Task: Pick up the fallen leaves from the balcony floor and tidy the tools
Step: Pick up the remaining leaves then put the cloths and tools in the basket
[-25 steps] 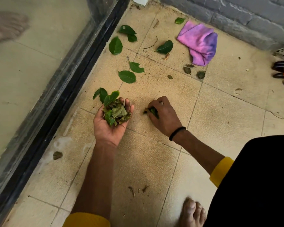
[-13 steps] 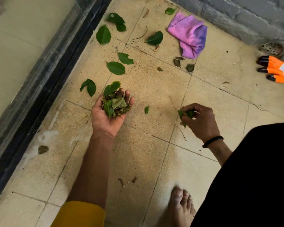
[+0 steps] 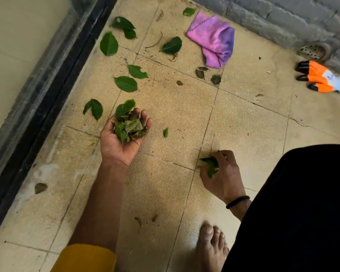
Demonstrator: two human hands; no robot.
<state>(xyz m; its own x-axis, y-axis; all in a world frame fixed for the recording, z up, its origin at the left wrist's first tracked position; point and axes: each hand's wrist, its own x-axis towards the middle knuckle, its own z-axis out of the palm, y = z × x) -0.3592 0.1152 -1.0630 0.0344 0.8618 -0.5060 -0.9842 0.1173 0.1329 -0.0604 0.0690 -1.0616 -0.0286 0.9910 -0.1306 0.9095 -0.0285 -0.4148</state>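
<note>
The right hand (image 3: 222,173) has swung away from the spot in front of the cupped left hand (image 3: 122,138), where it was picking a second ago, and now sits low on the tile off to that hand's right, close to the person's own knee. Its fingers are curled round a few green leaves (image 3: 210,163), more than it pinched a moment back, and its fingertips are down at the tile joint as if after another scrap. The left hand has barely stirred: palm up, fingers loosely cupped under a heap of gathered leaves (image 3: 129,125). One small leaf (image 3: 165,132) lies on the floor just to the right of that cupped hand, uncovered when the right hand moved off. Farther out past the left hand's fingertips, a scatter of bigger green leaves (image 3: 126,83) waits, and beyond those a purple cloth (image 3: 214,38); an orange glove (image 3: 322,77) lies well off beyond the right hand, by the wall. So I'd say the near patch is nearly cleared, the far leaves and the tools untouched.
</note>
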